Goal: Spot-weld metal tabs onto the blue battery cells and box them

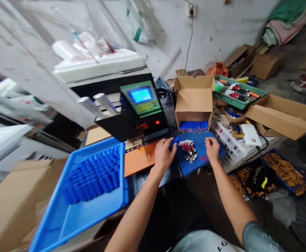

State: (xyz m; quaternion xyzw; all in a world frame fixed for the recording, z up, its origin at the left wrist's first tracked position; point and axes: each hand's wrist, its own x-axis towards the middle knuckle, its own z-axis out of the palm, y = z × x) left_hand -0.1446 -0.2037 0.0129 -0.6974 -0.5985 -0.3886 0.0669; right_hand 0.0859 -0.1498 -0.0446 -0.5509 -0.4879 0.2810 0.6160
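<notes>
My left hand (164, 153) rests on the edge between an orange plate (138, 159) and a blue mat (197, 154), fingers curled with the fingertips near a pile of small red-and-silver parts (189, 149). My right hand (212, 148) lies on the mat just right of the pile, fingers bent down; what they hold, if anything, is hidden. Behind the pile, an open cardboard box (194, 99) lies on its side with a row of blue cylinders (193, 126) at its mouth.
A black machine with a green control panel (142, 98) stands behind my left hand. At the left is a blue tray (63, 217) with several blue cylinders (95, 175). A white crate (230, 145), green tool tray (238, 92) and cardboard boxes (283, 115) fill the right.
</notes>
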